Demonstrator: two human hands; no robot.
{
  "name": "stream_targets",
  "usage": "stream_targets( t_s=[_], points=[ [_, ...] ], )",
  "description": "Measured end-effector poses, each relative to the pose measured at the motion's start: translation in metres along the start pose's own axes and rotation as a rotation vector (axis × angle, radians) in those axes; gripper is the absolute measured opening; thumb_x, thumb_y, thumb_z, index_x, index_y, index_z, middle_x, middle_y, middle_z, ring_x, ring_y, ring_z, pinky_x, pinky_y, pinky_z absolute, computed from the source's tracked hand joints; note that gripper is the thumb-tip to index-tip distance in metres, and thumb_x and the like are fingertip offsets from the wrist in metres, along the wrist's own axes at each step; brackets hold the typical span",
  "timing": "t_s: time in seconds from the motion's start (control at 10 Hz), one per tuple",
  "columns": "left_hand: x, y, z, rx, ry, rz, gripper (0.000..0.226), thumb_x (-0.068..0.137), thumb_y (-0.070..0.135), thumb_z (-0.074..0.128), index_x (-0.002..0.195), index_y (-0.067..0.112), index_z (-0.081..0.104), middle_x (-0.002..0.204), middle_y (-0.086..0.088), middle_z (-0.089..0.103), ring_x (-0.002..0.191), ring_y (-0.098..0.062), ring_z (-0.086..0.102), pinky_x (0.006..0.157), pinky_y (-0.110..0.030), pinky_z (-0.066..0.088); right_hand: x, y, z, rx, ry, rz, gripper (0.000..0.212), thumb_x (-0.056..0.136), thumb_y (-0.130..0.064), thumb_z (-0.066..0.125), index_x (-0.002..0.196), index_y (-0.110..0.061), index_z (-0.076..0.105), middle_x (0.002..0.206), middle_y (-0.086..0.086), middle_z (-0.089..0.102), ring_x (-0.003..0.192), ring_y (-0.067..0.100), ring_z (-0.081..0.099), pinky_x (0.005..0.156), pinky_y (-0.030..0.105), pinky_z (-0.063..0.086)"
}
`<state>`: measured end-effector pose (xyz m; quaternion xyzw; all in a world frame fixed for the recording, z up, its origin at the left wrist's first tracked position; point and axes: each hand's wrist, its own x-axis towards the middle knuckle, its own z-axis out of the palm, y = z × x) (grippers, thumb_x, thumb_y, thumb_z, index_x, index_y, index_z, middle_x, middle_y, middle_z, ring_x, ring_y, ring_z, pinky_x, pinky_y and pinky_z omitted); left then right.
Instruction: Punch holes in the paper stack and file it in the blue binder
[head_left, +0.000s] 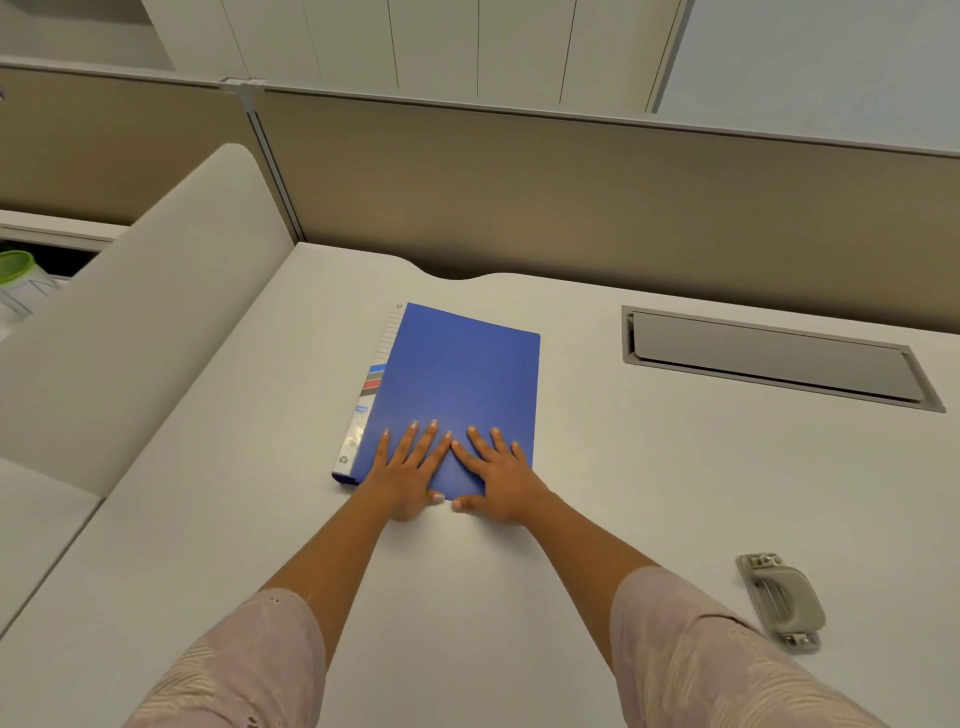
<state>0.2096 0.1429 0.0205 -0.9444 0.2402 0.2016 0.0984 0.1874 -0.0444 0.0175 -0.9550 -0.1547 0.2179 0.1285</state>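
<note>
We look down on a wide white tabletop. On it lies the blue binder, closed, cover up, with its labelled spine to the left. Both of the person's hands rest flat on the binder's near end. The left hand and the right hand lie side by side, fingers straight and spread, index fingertips almost meeting, thumbs at the binder's near edge, gripping nothing. A grey hole punch sits well apart from the binder, nearer us and to its right, untouched. We see no loose paper stack around the binder, so we judge punching and filing likely done, with only the cover left to press down. Whether the sheets are inside is hidden.
</note>
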Motion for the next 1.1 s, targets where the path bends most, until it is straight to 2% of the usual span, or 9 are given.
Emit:
stream_targets(
  t_s=[0.5,0.7,0.9,1.0,1.1],
  points=[
    [0.033,-0.028,-0.01,-0.003,-0.028,-0.011,0.086,0.094,0.059,0.032,0.147,0.02,-0.023,0.157,-0.007,-0.025,0.144,-0.031,-0.022,0.113,-0.055,-0.014,0.038,-0.002,-0.014,0.018,0.016,0.01,0.087,0.089,-0.063,0.043,0.151,-0.029,-0.008,0.16,0.0,-0.016,0.146,0.029,-0.019,0.117,0.047,-0.01],
    [0.031,-0.024,-0.018,-0.011,-0.064,-0.023,0.087,0.094,0.058,0.034,0.148,0.019,-0.023,0.157,-0.006,-0.026,0.144,-0.031,-0.022,0.114,-0.056,-0.011,0.035,-0.006,-0.016,-0.004,0.023,0.023,0.086,0.09,-0.063,0.042,0.151,-0.029,-0.008,0.16,0.0,-0.014,0.147,0.028,-0.016,0.118,0.046,-0.006],
    [0.023,-0.016,-0.039,-0.058,-0.118,-0.053,0.084,0.096,0.055,0.035,0.148,0.021,-0.021,0.157,-0.004,-0.026,0.145,-0.029,-0.02,0.116,-0.057,-0.006,0.016,-0.003,-0.023,-0.001,0.042,0.021,0.081,0.093,-0.054,0.046,0.152,-0.029,-0.004,0.161,-0.003,-0.007,0.149,0.024,-0.005,0.12,0.042,0.003],
    [0.015,-0.009,-0.048,-0.111,-0.141,-0.062,0.079,0.097,0.055,0.029,0.149,0.022,-0.02,0.158,-0.003,-0.025,0.146,-0.027,-0.018,0.116,-0.057,-0.006,-0.004,0.001,-0.026,0.036,0.042,0.018,0.074,0.096,-0.049,0.042,0.152,-0.028,-0.001,0.161,-0.004,-0.005,0.149,0.022,-0.003,0.12,0.039,0.003],
    [0.008,0.007,-0.059,-0.19,-0.09,-0.027,0.078,0.097,0.057,0.026,0.15,0.021,-0.017,0.159,-0.002,-0.02,0.147,-0.025,-0.015,0.115,-0.056,-0.006,-0.024,0.006,-0.035,0.161,0.11,-0.015,0.069,0.098,-0.048,0.04,0.153,-0.026,0.005,0.161,-0.005,-0.001,0.149,0.019,-0.001,0.12,0.037,0.004]
  ],
)
